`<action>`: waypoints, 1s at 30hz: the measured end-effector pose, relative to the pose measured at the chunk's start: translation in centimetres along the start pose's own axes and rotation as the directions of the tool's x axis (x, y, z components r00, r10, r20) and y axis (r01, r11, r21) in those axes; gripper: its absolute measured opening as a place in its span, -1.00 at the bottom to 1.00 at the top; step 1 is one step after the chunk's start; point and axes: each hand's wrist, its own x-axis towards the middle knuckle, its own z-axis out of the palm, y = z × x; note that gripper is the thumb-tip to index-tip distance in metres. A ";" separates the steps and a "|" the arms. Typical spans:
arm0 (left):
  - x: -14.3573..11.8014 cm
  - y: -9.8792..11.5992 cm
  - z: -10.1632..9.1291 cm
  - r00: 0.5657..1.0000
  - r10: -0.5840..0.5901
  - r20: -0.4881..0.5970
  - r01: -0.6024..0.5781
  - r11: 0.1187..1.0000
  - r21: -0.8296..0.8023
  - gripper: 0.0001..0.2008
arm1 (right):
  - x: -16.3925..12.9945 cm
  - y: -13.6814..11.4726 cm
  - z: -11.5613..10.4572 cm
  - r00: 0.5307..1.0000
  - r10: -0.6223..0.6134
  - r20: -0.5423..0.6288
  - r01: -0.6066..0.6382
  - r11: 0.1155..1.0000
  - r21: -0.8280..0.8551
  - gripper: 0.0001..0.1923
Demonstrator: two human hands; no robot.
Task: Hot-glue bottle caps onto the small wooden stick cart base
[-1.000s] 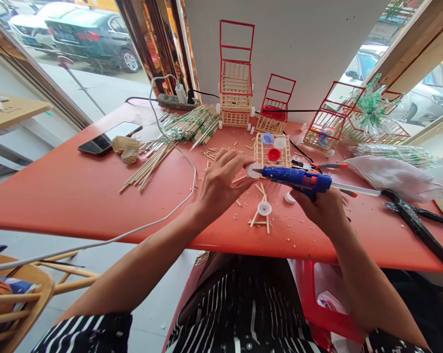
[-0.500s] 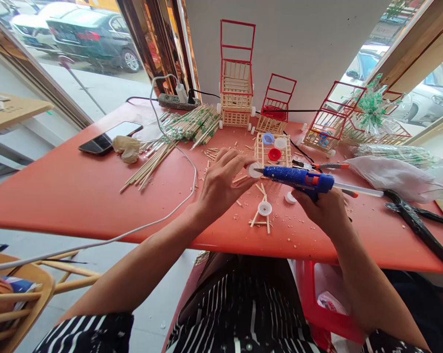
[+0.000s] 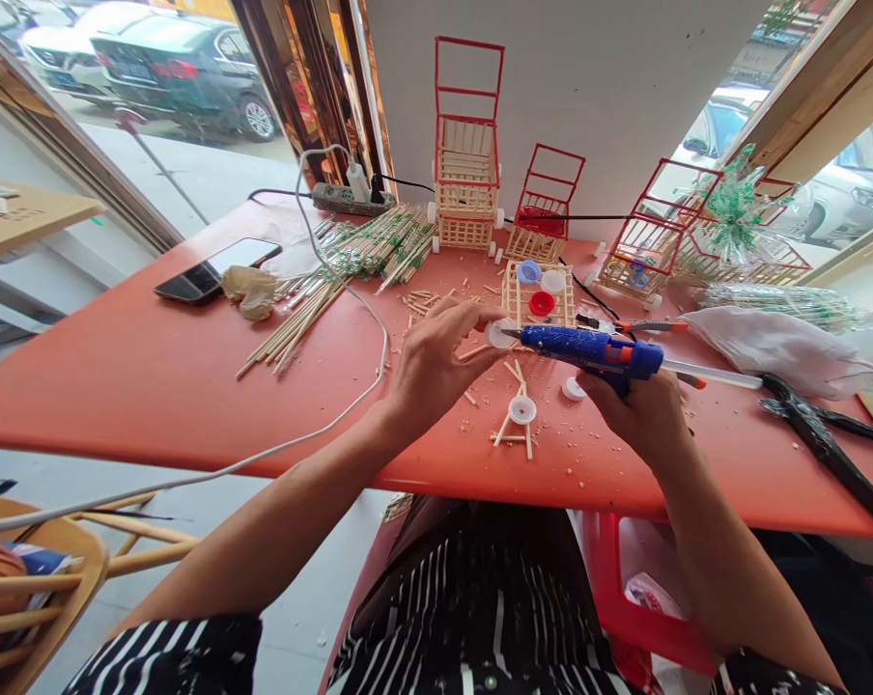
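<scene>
Between its thumb and fingers, my left hand [image 3: 440,362] pinches a white bottle cap [image 3: 499,334] by the edge. A blue hot glue gun [image 3: 588,352] is gripped in my right hand [image 3: 643,415], its nozzle pointing left at the cap's inside; a glue stick [image 3: 712,372] juts from its back. Below them, a small stick frame [image 3: 513,440] lies on the table with another white cap [image 3: 521,410] on it. A loose white cap [image 3: 573,389] sits beside my right hand. Just behind, a stick crate [image 3: 509,290] carries blue, white and red caps [image 3: 542,304].
Small stick carts with red handles [image 3: 467,174] stand along the wall. Bundled sticks [image 3: 379,246], a phone [image 3: 215,273] and a white cable [image 3: 379,357] lie to the left. Pliers [image 3: 650,326], a plastic bag [image 3: 776,347] and black cutters [image 3: 828,444] are at right. Wood scraps litter the red table [image 3: 248,420].
The glue gun has shifted very slightly to the right, its nozzle still at the cap. My left hand holds the cap in nearly the same place.
</scene>
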 end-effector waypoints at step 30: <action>0.1 -0.2 0.1 0.999 0.045 -0.029 -0.046 0.998 -0.048 -0.75 | 0.1 -0.1 0.1 0.999 -0.033 0.002 0.034 0.999 -0.006 -0.54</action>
